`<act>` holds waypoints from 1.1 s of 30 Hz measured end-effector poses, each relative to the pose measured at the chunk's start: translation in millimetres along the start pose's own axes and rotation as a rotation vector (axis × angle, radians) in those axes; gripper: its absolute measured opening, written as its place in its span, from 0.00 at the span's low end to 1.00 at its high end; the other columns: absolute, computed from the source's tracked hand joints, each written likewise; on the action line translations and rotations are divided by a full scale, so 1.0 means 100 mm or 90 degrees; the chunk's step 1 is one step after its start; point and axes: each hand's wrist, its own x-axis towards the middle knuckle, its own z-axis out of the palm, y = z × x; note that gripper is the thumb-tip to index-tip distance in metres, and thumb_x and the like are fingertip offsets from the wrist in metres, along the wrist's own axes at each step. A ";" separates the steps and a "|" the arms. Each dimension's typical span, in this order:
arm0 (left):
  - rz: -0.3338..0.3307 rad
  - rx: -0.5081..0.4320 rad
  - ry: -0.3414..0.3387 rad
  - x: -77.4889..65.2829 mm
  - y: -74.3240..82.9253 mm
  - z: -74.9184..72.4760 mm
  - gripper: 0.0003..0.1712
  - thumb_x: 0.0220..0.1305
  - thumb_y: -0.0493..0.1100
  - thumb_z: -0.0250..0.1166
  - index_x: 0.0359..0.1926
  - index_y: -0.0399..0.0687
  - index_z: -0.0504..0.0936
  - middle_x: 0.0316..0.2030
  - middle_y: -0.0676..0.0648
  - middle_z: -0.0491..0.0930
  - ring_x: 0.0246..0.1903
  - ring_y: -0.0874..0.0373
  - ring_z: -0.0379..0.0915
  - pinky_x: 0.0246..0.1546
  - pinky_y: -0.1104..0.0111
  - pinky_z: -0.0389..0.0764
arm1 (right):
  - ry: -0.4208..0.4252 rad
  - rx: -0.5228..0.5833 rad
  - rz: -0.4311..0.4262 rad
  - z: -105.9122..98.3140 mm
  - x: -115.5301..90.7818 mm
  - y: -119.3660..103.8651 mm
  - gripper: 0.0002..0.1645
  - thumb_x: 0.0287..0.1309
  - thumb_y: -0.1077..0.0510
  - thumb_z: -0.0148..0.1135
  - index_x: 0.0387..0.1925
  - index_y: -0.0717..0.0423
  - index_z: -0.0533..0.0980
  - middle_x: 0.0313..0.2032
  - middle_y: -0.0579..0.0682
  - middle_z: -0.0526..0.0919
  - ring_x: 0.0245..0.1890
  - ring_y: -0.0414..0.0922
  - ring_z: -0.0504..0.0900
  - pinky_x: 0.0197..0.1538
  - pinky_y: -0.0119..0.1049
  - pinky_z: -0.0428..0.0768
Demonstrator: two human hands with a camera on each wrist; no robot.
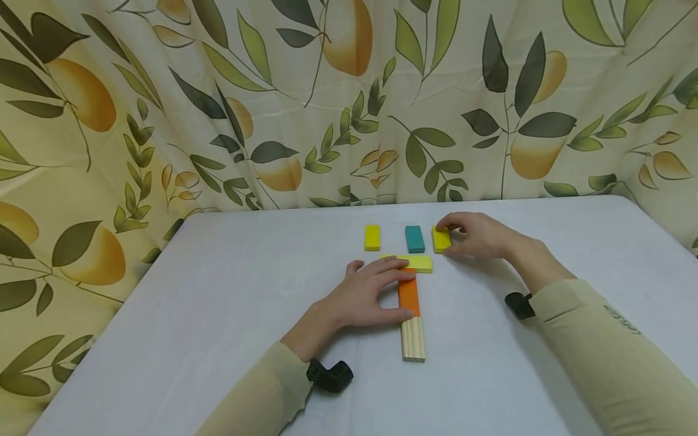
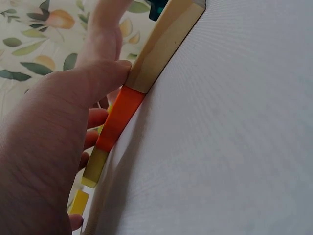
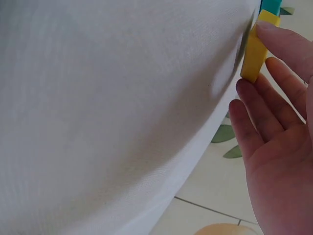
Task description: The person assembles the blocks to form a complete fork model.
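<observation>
In the head view my left hand (image 1: 365, 297) rests across an orange block (image 1: 408, 297), thumb near its front end and fingertips at its far end. Those fingertips also touch a pale yellow block (image 1: 420, 264) lying crosswise there. A ribbed, bare-wood block (image 1: 413, 340) continues the line toward me. My right hand (image 1: 480, 236) pinches a small yellow block (image 1: 440, 240) between thumb and fingers, at the right of a teal block (image 1: 414, 239). The right wrist view shows the thumb on the yellow block (image 3: 255, 54), with the teal block (image 3: 271, 6) just beyond.
Another small yellow block (image 1: 372, 237) stands to the left of the teal one. All the blocks lie on a white-covered table (image 1: 229, 339). Behind its far edge hangs a curtain (image 1: 338, 121) printed with fruit and leaves. Each wrist wears a black device (image 1: 330, 375).
</observation>
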 end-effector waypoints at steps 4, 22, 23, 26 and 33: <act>-0.001 -0.001 0.001 0.00 0.00 0.00 0.38 0.63 0.70 0.61 0.71 0.66 0.72 0.74 0.59 0.60 0.74 0.65 0.47 0.67 0.40 0.50 | -0.002 0.007 -0.005 0.00 0.01 -0.01 0.28 0.57 0.58 0.73 0.58 0.62 0.77 0.58 0.62 0.78 0.59 0.60 0.73 0.65 0.62 0.65; 0.004 -0.006 0.000 0.02 -0.01 0.02 0.38 0.63 0.70 0.62 0.71 0.67 0.71 0.74 0.60 0.61 0.74 0.66 0.47 0.67 0.40 0.50 | -0.008 0.005 -0.044 0.06 0.04 -0.14 0.28 0.56 0.59 0.74 0.57 0.63 0.77 0.58 0.62 0.79 0.59 0.61 0.74 0.64 0.61 0.67; 0.003 -0.007 0.000 0.02 -0.01 0.01 0.38 0.63 0.70 0.62 0.71 0.67 0.71 0.74 0.60 0.61 0.74 0.66 0.47 0.67 0.40 0.50 | -0.009 0.005 -0.046 0.06 0.04 -0.14 0.28 0.56 0.60 0.74 0.57 0.63 0.77 0.58 0.62 0.79 0.59 0.61 0.74 0.64 0.61 0.67; 0.002 -0.008 -0.001 0.01 -0.01 0.01 0.38 0.63 0.70 0.62 0.71 0.67 0.71 0.74 0.60 0.61 0.74 0.65 0.48 0.67 0.39 0.50 | -0.011 0.005 -0.047 0.07 0.05 -0.15 0.27 0.56 0.60 0.74 0.56 0.63 0.77 0.57 0.62 0.80 0.59 0.61 0.75 0.64 0.61 0.67; -0.005 -0.013 -0.005 0.01 -0.01 0.00 0.38 0.63 0.70 0.61 0.71 0.67 0.71 0.74 0.60 0.60 0.74 0.65 0.47 0.67 0.39 0.50 | -0.020 -0.002 -0.032 0.11 0.06 -0.15 0.27 0.56 0.60 0.74 0.57 0.63 0.78 0.57 0.62 0.79 0.58 0.60 0.74 0.64 0.61 0.67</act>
